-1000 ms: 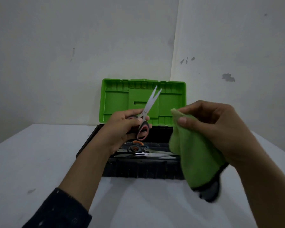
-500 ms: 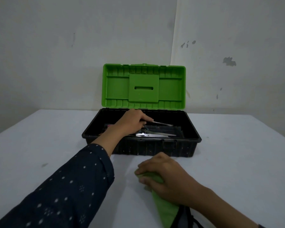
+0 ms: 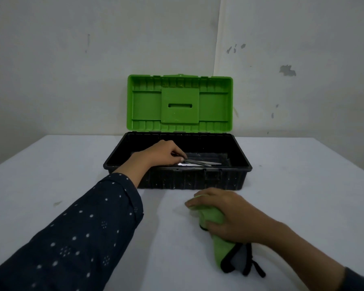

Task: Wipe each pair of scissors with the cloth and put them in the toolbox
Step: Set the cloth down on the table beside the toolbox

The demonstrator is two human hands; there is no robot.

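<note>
A black toolbox [image 3: 243, 158] with its green lid [image 3: 180, 102] raised stands open on the white table. My left hand [image 3: 159, 153] reaches inside it, fingers curled on the handle end of a pair of scissors [image 3: 204, 163] whose blades lie low in the box pointing right. The handles are hidden under the hand. More blades lie beneath, hard to tell apart. My right hand [image 3: 227, 217] rests on the table in front of the box, gripping a bunched green cloth [image 3: 221, 246] with black trim.
The white table [image 3: 51, 185] stretches to both sides of the box, with a small dark mark [image 3: 57, 203] on its left part. Grey walls meet in a corner behind the lid.
The left hand has lowered the scissors from in front of the lid into the toolbox. The right hand has brought the cloth down from the air onto the table.
</note>
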